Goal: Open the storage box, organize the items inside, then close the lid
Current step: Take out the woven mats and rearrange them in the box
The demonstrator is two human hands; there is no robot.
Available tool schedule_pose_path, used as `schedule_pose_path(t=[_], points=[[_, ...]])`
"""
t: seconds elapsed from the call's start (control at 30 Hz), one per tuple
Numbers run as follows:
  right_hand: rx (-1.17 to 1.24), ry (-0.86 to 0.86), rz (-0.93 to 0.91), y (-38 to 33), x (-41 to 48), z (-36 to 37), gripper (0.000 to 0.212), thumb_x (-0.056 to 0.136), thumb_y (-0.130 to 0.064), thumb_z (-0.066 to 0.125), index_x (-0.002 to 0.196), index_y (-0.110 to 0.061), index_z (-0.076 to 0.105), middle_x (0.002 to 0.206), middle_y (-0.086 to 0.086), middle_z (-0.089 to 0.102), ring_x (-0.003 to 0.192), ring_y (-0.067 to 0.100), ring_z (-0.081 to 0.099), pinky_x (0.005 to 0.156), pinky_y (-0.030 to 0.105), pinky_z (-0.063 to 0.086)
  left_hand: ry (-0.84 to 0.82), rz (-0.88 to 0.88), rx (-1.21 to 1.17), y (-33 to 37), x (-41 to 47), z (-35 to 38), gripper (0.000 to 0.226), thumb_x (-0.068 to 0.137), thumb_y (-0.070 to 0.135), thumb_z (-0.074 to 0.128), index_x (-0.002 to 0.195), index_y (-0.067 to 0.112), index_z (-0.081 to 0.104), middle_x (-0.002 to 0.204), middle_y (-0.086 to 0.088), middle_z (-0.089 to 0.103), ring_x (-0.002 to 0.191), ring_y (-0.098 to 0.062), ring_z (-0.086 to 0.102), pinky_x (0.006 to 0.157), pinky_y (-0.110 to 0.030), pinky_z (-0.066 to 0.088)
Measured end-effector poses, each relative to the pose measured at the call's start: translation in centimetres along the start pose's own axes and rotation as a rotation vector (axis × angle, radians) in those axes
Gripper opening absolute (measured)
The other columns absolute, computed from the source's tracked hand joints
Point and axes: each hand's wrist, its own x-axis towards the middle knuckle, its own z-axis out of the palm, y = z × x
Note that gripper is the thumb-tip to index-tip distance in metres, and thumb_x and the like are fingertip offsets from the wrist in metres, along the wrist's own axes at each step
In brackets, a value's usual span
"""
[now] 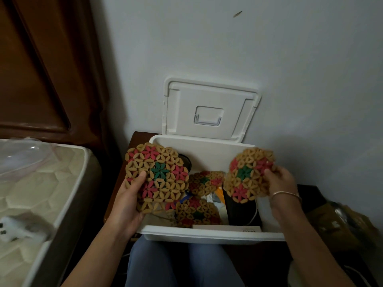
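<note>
Knees (180, 264) in blue trousers are seen at 6 o'clock, drawn up against the front rim of the white storage box (207, 235), which is set on a dark wooden tabletop (136, 137) at the centre of the view. Its lid (209, 104) is swung fully up and leant against the room wall (290, 59) at 12 o'clock, so the interior is open to both hands.

A larger woven floral mat (159, 172) is gripped at its lower left edge by the left hand (128, 201), thumb laid over its face, and is held above the box's 9 o'clock side. A smaller matching mat (246, 177) is pinched at its right edge by the right hand (281, 183), above the 3 o'clock side. Both are tilted face-on to the camera, probably so that sizes can be compared and like stacked with like.

Two more such mats (205, 183) are seen lying among papers (217, 197) in the middle of the box, with a black object (238, 210) just beside them towards 3 o'clock. Sorting is judged to be under way; closing the lid is not yet due.
</note>
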Motion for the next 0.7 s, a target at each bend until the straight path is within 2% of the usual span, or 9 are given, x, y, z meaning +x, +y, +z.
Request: schedule_pose_path(t=[0.07,0.2,0.3,0.4,0.47,0.5,0.57,0.63,0.7], points=[[0.161,-0.085,-0.006,-2.5,-0.9,-0.5,0.019,0.093,-0.007,0.051,0.110,-0.009,0.061,0.091,0.004,0.066,0.077,0.016,0.063,0.055,0.019,0.055,0.001,-0.010,0.016,0.0,0.1,0.6,0.040,0.081,0.030,0.064,0.120,0.025,0.060,0.115,-0.011,0.071,0.103,-0.028,0.069,0.072,-0.043,0.060],[0.346,-0.443,0.032,-5.0,-3.9,1.4,0.023,0.092,-0.007,0.050,0.096,-0.017,0.071,0.097,0.005,0.074,0.090,0.019,0.070,0.065,0.026,0.057,-0.031,-0.153,0.019,-1.3,0.1,2.6,0.044,0.083,0.033,0.062,0.125,0.020,0.059,0.114,-0.014,0.071,0.102,-0.031,0.069,0.070,-0.045,0.059],[0.262,-0.558,0.080,-4.1,-5.7,4.4,0.021,0.092,-0.010,0.051,0.096,-0.018,0.071,0.097,0.005,0.074,0.092,0.021,0.070,0.066,0.028,0.056,-0.088,-0.280,-0.040,-2.5,0.1,3.6,0.045,0.090,0.044,0.054,0.128,0.020,0.058,0.120,-0.016,0.068,0.107,-0.033,0.067,0.078,-0.049,0.058],[0.078,-0.503,0.061,-2.6,-5.9,6.1,0.016,0.094,-0.017,0.052,0.098,-0.022,0.067,0.099,0.003,0.073,0.094,0.019,0.069,0.072,0.030,0.056,-0.162,-0.368,-0.166,-2.4,-0.2,3.5,0.054,0.083,0.063,0.051,0.110,0.020,0.071,0.117,-0.022,0.067,0.104,-0.040,0.066,0.075,-0.055,0.056],[-0.032,-0.540,-0.002,-1.8,-5.8,6.5,0.018,0.095,-0.020,0.051,0.102,-0.027,0.065,0.105,0.000,0.071,0.097,0.014,0.067,0.082,0.034,0.055,-0.197,-0.347,-0.118,-1.9,-0.2,3.2,0.058,0.074,0.069,0.057,0.103,0.023,0.076,0.115,-0.019,0.069,0.104,-0.038,0.067,0.076,-0.056,0.056],[-0.081,-0.593,-0.025,-1.6,-5.9,6.7,0.019,0.096,-0.022,0.050,0.103,-0.031,0.064,0.107,-0.003,0.070,0.099,0.012,0.066,0.088,0.035,0.054,-0.205,-0.336,-0.069,-1.7,-0.2,3.1,0.056,0.070,0.068,0.065,0.102,0.023,0.077,0.114,-0.017,0.070,0.104,-0.037,0.067,0.076,-0.054,0.056],[-0.163,-0.717,-0.057,-1.3,-6.2,7.0,0.020,0.096,-0.026,0.050,0.102,-0.039,0.063,0.112,-0.008,0.067,0.106,0.009,0.062,0.096,0.037,0.050,-0.197,-0.351,-0.026,-1.5,-0.1,3.0,0.058,0.063,0.046,0.082,0.111,0.017,0.072,0.116,-0.018,0.069,0.105,-0.037,0.067,0.076,-0.052,0.057],[-0.252,-0.766,-0.124,-1.3,-5.7,7.2,0.020,0.096,-0.032,0.049,0.108,-0.040,0.062,0.130,-0.007,0.056,0.121,0.008,0.050,0.108,0.037,0.039,-0.166,-0.350,0.009,-1.3,0.2,2.6,0.062,0.070,0.027,0.078,0.126,0.010,0.059,0.120,-0.020,0.067,0.107,-0.037,0.066,0.078,-0.050,0.058],[-0.356,-0.738,-0.214,-1.5,-4.2,6.9,0.030,0.095,-0.039,0.047,0.123,-0.036,0.058,0.143,-0.010,0.041,0.130,0.004,0.034,0.112,0.033,0.026,-0.124,-0.287,0.017,-0.8,0.6,2.2,0.052,0.079,0.021,0.068,0.128,0.009,0.056,0.118,-0.019,0.068,0.105,-0.035,0.068,0.074,-0.046,0.059]])
